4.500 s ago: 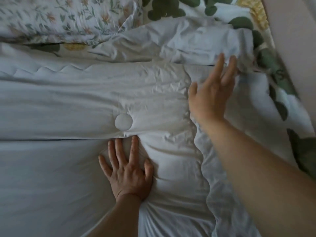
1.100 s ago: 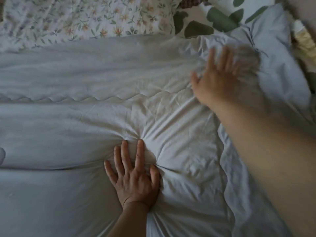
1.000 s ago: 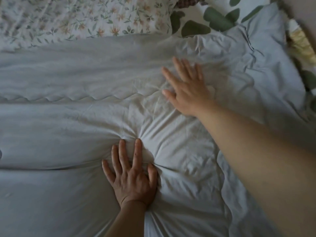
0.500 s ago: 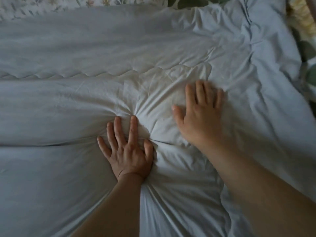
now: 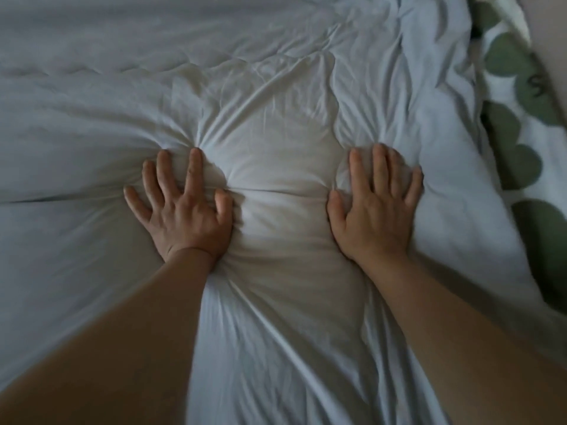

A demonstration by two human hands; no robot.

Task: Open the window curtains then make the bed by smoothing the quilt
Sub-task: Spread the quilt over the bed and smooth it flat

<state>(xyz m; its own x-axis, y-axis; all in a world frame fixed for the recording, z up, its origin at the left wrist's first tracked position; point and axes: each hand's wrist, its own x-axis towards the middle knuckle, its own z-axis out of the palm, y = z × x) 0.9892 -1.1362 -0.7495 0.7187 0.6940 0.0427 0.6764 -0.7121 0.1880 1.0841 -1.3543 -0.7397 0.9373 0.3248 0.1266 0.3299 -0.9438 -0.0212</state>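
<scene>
- The quilt (image 5: 276, 72) is pale white, soft and padded, and fills nearly the whole view. Its cloth looks like thin, smooth cotton, though the dim, slightly blurred picture makes the weave hard to judge.
- The left hand (image 5: 184, 216) lies palm down on the quilt, its fingers (image 5: 194, 167) straight and fanned apart, pressing so the padding sinks beneath it.
- The right hand (image 5: 377, 219) lies palm down to the right of it, apart from it. Its fingers are straight and closer together, the thumb is out to the side, and it is also pressed into the quilt.
- Between the two hands the filling bulges up in a rounded, pillowy mound.
- Sharp creases radiate from the left hand's fingertips and wrist like a star, and shorter puckers gather round the right hand.
- A long, dark fold runs leftward from the left hand's little finger.
- Farther up, a wavy stitched seam (image 5: 76, 69) crosses the quilt, with fine crinkles to its right.
- At the right the quilt ends in a soft, rumpled edge beside a sheet (image 5: 521, 161) printed with large rounded green leaves on white.
</scene>
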